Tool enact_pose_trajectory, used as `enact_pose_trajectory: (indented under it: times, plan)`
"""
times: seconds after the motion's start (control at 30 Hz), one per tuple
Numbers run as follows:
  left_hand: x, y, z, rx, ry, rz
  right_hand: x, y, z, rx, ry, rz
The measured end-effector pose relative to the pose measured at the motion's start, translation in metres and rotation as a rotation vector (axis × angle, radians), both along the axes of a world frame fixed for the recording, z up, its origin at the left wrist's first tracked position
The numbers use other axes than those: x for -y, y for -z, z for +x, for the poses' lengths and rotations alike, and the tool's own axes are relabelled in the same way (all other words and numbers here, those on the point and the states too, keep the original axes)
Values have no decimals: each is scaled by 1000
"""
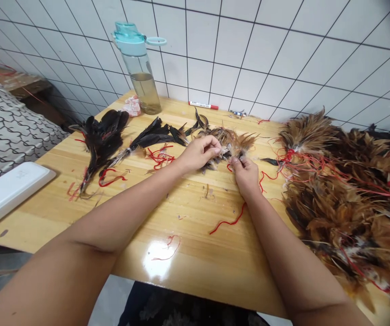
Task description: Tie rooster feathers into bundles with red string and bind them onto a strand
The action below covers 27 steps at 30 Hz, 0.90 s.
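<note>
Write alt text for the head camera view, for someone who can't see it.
A left hand and right hand pinch a small feather bunch on a wooden table. Black feathers lie left, a big brown feather pile right, red string scraps around, a water bottle behind.

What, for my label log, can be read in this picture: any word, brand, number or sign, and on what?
Nothing reads clearly.
White flat box: faint grey mark on its top, too blurred to read.
Red-and-white marker: print, if any, too small to read.
Water bottle: no label shows.
Brown feathers that the left hand pinches: no tag.
</note>
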State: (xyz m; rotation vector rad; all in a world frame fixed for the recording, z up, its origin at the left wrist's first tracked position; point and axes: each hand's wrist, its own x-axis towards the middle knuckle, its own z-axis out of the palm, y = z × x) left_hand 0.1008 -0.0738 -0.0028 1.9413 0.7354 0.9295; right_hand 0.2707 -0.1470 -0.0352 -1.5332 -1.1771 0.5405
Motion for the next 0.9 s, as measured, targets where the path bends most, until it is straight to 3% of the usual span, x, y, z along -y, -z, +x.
enact_pose_trajectory:
  times: [0.2,0.33,0.47,0.63,0.77,0.9]
  plan:
    - [5,1,1,-328,-6,517,-3,8,3,26,-21,8]
    - [7,2,2,-449,-16,675,-3,7,2,88,-81,21]
    - [7,3,2,-473,-9,730,-2,2,-2,95,-173,51]
    - [8,7,3,-459,-13,757,-2,-1,-4,77,-190,39]
    - [8,6,3,-350,-32,686,-4,5,-1,-2,-168,35]
    - [3,3,-1,-301,-123,567,-6,11,4,-150,-57,31]
